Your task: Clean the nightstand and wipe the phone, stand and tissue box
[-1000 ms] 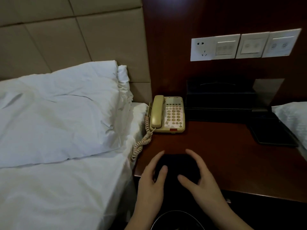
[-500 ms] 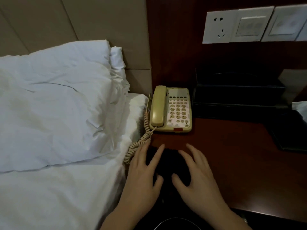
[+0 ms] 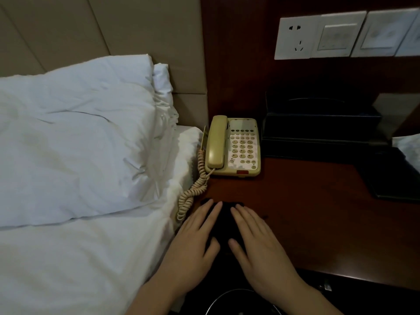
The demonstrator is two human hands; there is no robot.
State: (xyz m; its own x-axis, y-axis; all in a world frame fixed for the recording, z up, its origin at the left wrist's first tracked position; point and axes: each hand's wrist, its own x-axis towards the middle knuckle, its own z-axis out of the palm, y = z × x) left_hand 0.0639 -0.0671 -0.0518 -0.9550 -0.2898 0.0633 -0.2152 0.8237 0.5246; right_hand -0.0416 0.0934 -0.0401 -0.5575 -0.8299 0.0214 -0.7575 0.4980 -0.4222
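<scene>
Both hands lie flat, with straight fingers, on a dark cloth (image 3: 223,226) at the front left corner of the desk (image 3: 318,223); the left hand (image 3: 193,242) presses its left part and the right hand (image 3: 259,246) its right part, and neither hand curls around anything. The cloth is almost black and mostly covered, so its real shape is hard to tell. I judge that the task is at an early stage: the hands seem to wipe only the front strip of the wood, and nothing shows that the other things were wiped yet. The phone (image 3: 233,147) stands just behind the hands, a little to the left of the middle, with its handset on the cradle, and its coiled cord (image 3: 193,192) hangs down along the desk edge beside the left hand, near but apart from the fingertips. The tissue box (image 3: 318,123) stands at the back against the wall, just beside the phone on its right, well apart from both hands. A dark flat thing (image 3: 395,176) at the far right may be the stand, but it is too dark to be sure. The pillow (image 3: 75,139) and the bed (image 3: 79,258) are on the left of the desk
</scene>
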